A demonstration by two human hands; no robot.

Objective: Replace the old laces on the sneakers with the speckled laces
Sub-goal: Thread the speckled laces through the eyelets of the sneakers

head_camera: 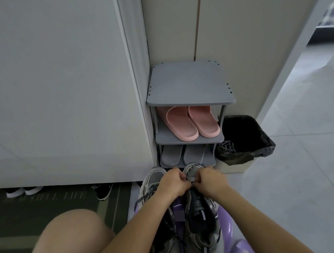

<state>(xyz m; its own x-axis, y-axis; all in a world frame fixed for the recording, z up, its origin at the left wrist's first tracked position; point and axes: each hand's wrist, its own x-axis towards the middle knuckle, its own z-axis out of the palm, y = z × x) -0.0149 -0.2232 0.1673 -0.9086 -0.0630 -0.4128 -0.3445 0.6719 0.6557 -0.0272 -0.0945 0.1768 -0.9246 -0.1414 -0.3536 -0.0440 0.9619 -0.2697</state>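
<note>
Curled tight, left hand (pixel 174 182) and right hand (pixel 208 180) seem to pinch a lace (pixel 189 181) at the right sneaker's (pixel 201 215) toe end. Left sneaker (pixel 153 180) sits just beside it on a purple stool (pixel 227 217).

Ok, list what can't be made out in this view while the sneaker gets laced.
- Head view: the eyelets being worked on, covered by the left hand and right hand pinching the lace.
- Head view: much of the left sneaker, hidden behind the left forearm.
- Head view: the inside of the bin, too dark to see.
- Head view: the doormat lettering, blurred.
</note>
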